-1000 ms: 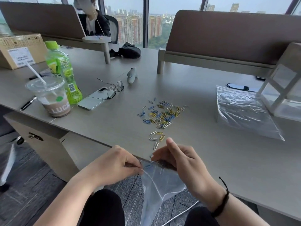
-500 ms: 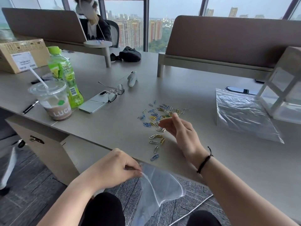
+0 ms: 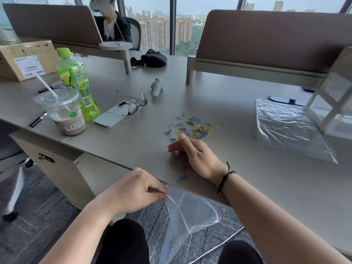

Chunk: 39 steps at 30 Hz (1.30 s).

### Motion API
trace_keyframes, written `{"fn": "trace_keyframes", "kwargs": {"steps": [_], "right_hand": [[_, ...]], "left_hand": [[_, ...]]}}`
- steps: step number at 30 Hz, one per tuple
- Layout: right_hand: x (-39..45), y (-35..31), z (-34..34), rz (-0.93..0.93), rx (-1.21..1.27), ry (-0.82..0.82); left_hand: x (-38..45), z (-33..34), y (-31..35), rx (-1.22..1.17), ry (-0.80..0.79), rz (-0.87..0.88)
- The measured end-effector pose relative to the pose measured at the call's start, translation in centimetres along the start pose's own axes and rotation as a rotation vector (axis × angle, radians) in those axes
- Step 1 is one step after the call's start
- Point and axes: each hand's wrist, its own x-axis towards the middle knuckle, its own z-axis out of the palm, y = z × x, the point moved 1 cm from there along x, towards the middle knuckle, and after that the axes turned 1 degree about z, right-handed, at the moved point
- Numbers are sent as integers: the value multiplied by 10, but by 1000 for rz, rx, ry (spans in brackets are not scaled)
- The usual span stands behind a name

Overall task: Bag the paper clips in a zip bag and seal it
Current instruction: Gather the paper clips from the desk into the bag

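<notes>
Head view | left hand (image 3: pixel 133 191) pinching zip bag (image 3: pixel 188 212) rim below desk (image 3: pixel 266 187) edge | right hand (image 3: pixel 192 153) half-curled, fingers reaching among paper clips (image 3: pixel 192 128) lying mid-desk, grip unclear

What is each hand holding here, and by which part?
Left hand pinches the zip bag at its mouth's edge. Right hand: cannot tell; its fingers are curled over the table.

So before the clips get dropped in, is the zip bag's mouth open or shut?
Open: the left hand pinches one lip of the zip bag, and its rim curves apart.
</notes>
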Motion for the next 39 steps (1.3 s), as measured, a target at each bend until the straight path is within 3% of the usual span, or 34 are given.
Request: {"fn": "trace_keyframes", "kwargs": {"steps": [8,13,20,24,27,30,33,39], "right_hand": [[-34,-17,1,190,454,-237],[-57,-23,2,222,504,-341],[-87,-23,22,203,702,-335],[-68,-25,0,154,786,-79],[-41,-18,-27,62,541,213],[-7,5,-55,85,-40,396],[24,29,-78,208,-576,366],[61,44,-88,275,-916,125]], "left_hand": [[0,-1,-3,5,-2,8],[0,-1,-2,2,-16,-10],[1,-1,6,-9,-13,-17],[-1,0,3,2,-17,-25],[-1,-1,2,19,0,-6],[-1,-1,4,35,17,-3],[1,0,4,21,-9,-23],[1,-3,5,2,-21,-26]]}}
